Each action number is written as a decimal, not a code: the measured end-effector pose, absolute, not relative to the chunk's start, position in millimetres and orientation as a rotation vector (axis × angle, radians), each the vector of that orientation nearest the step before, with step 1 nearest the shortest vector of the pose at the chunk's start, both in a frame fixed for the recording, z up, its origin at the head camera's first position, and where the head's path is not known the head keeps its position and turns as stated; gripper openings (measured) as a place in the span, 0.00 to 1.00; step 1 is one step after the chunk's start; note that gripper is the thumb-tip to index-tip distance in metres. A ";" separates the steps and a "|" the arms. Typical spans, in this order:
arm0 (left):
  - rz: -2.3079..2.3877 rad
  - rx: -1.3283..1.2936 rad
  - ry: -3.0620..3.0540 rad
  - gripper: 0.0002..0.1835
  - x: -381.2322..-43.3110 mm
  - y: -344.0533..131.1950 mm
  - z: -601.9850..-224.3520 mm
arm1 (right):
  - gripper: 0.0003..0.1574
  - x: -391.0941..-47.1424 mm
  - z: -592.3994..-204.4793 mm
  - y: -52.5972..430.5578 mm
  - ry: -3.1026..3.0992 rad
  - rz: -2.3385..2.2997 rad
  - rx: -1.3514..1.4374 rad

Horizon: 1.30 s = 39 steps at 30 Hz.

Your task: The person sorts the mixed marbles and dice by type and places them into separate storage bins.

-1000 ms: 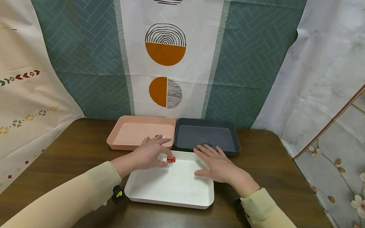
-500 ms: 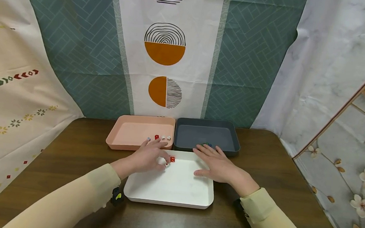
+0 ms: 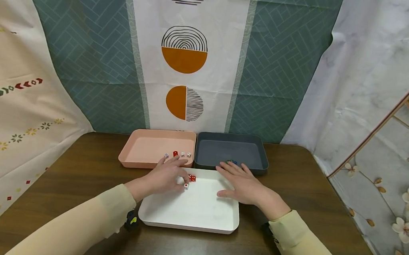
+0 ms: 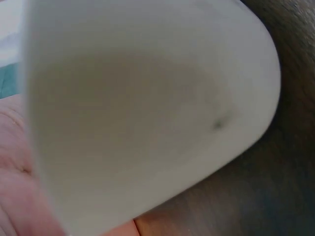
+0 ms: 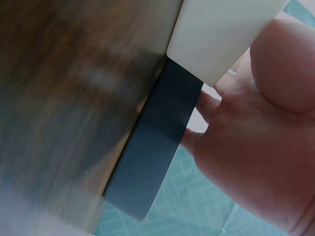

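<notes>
Over the back left of a white tray (image 3: 198,211), my left hand (image 3: 163,177) hovers with relaxed fingers, thumb and index fingertips apart. Right beside those fingertips lie red dice (image 3: 193,178) and a white die (image 3: 186,186); whether they touch is too small to tell. The left wrist view has the white tray's underside and wall (image 4: 147,98) across it, hiding the fingertips. My right hand (image 3: 241,184) spreads flat over the tray's back right corner, fingers stretched toward the dark grey tray (image 3: 232,139), holding nothing. Its palm (image 5: 256,137) shows in the right wrist view.
A pink tray (image 3: 153,139) stands behind on the left, with a red die (image 3: 175,153) and several white dice (image 3: 182,154) in its front part. Small green and blue dice (image 3: 231,161) lie in the dark grey tray, partly covered by my right fingers. Everything stands on a brown wooden table (image 3: 90,162).
My left hand has dropped slightly, its fingers drawing down and back, so more dice in the pink tray and the white die show. My right hand stays put.
</notes>
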<state>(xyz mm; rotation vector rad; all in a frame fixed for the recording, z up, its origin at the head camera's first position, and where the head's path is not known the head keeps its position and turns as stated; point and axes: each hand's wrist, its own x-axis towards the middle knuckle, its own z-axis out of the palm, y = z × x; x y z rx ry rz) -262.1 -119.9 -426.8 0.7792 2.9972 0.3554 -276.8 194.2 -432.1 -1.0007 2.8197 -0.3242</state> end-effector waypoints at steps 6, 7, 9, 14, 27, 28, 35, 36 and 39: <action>0.351 0.768 3.017 0.07 -260.3 -118.5 -428.8 | 0.58 -276.6 -432.2 193.8 2.818 -0.325 -0.999; 0.351 0.769 3.020 0.07 -260.2 -118.3 -429.0 | 0.58 -276.4 -432.1 193.8 2.818 -0.330 -1.003; 0.345 0.764 3.023 0.07 -260.1 -118.3 -429.5 | 0.58 -276.2 -431.6 194.0 2.819 -0.323 -1.000; 0.342 0.751 3.019 0.06 -260.4 -119.3 -429.6 | 0.58 -275.7 -431.4 193.6 2.816 -0.320 -1.003; 0.397 0.732 3.044 0.07 -258.0 -122.9 -413.3 | 0.58 -276.0 -431.2 193.5 2.823 -0.309 -0.996; 0.397 0.723 3.049 0.07 -258.0 -123.3 -411.6 | 0.58 -276.1 -431.2 193.5 2.824 -0.308 -0.995; 0.359 0.689 3.092 0.07 -259.5 -127.0 -403.0 | 0.58 -276.2 -430.4 193.4 2.821 -0.315 -0.983; 0.360 0.685 3.096 0.06 -259.5 -127.8 -402.3 | 0.58 -276.3 -430.6 193.4 2.821 -0.314 -0.982; 0.358 0.688 3.108 0.06 -259.1 -129.7 -399.8 | 0.58 -276.5 -431.2 193.5 2.823 -0.307 -0.984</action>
